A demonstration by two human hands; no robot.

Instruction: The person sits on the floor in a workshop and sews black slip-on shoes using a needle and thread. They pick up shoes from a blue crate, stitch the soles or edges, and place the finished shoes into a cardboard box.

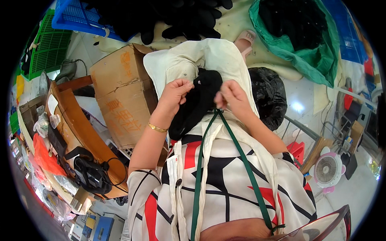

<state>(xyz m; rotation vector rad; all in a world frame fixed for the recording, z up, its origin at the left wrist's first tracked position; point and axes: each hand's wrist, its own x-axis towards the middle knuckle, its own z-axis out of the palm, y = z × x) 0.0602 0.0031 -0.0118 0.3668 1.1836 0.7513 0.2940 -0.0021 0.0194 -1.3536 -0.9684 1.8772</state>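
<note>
Fabric, a soft black piece (189, 114), lies on the lap, longer than it is wide, running from about one o'clock at its upper end down to seven o'clock by the waist. At its ten o'clock edge is the left hand (175, 94), thumb and forefinger pressed together on the edge, the other fingers curled in. At its two o'clock side is the right hand (235, 96), fingers bent inward and blurred at the tips; whether they grip anything, I cannot tell. A gold bracelet (158, 128) circles the left wrist. Beneath the fabric spreads a cream apron (161, 66), with dark green ties (203, 164) running toward six o'clock over a white shirt (237, 197) patterned in black and red. Taking the fabric as the hub, a cardboard box (120, 100) with orange markings stands at nine o'clock, and a black plastic bag (268, 96) sits at three. Farther out, a heap of black pieces (193, 24) lies near twelve o'clock, a pink slipper (245, 42) at one, and a green sack (321, 68) with black contents at two. A pink-and-white fan (326, 168) stands at four, a black shoulder bag (90, 174) rests at eight, and a green crate (48, 48) is at ten.
</note>
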